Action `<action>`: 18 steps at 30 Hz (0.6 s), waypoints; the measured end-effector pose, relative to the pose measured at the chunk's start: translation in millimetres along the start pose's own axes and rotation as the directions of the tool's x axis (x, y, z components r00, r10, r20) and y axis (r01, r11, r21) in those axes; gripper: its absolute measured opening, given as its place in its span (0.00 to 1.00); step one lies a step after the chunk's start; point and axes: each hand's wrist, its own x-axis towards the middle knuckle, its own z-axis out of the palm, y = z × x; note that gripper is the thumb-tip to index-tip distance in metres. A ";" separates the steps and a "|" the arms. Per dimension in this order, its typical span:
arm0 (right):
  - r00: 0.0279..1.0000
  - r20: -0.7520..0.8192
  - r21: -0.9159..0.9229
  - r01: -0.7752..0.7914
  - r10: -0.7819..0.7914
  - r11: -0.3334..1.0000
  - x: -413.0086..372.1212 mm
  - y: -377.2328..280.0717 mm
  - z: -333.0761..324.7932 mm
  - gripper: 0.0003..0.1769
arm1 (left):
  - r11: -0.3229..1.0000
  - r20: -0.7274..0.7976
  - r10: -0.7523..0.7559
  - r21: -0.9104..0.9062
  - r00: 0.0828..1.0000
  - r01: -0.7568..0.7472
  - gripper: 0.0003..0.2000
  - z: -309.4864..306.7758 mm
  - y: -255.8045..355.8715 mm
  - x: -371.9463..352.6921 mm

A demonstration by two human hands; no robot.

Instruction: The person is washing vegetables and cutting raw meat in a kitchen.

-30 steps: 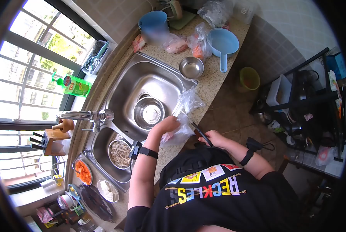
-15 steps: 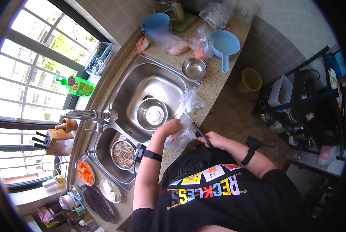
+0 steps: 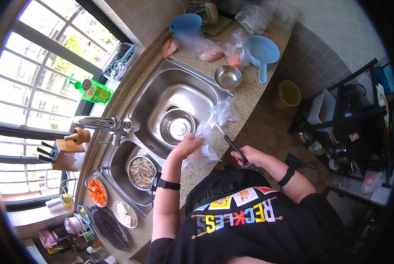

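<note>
Head view, centre of frame: left hand (image 3: 189,145) holds crumpled clear plastic bag (image 3: 206,141) (contents blurred) above tabletop (image 3: 245,108); it has shifted nearer steel sink (image 3: 146,93). Right hand (image 3: 251,155) grips slim black-handled metal tool (image 3: 230,144), its metal end now showing more plainly. Hands slightly farther apart, so bag and tool seem to be separating; whether bag is cut, cannot tell.

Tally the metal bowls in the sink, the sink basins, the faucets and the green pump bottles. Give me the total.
Metal bowls in the sink: 2
Sink basins: 2
Faucet: 1
Green pump bottle: 1
Total: 6
</note>
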 end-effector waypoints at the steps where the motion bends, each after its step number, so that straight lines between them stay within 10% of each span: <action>1: 0.999 0.044 0.008 0.001 -0.001 1.000 -1.3 -2.1 1.8 0.22 | 1.000 -0.005 0.000 -0.002 1.000 0.000 0.13 -3.3 -3.2 -4.2; 3: 0.997 0.068 -0.007 0.021 -0.021 1.000 -6.1 -8.0 5.2 0.20 | 0.880 -0.159 -0.066 -0.474 0.985 -0.018 0.13 -8.5 -5.3 -14.9; 7: 0.983 -0.007 -0.061 0.181 -0.182 0.982 -2.1 -18.4 18.1 0.14 | 0.447 -0.188 0.102 -0.869 0.977 -0.214 0.06 -19.8 -16.7 -19.6; 10: 0.911 0.035 0.007 0.412 -0.412 0.911 21.7 -21.9 27.1 0.15 | 0.095 -0.109 0.316 -0.985 0.943 -0.145 0.05 -18.7 -18.4 -23.7; 18: 0.912 0.082 0.080 0.397 -0.403 0.914 56.7 -53.9 81.8 0.16 | -0.204 -0.198 0.490 -0.973 0.849 -0.109 0.09 -26.1 -6.4 -37.9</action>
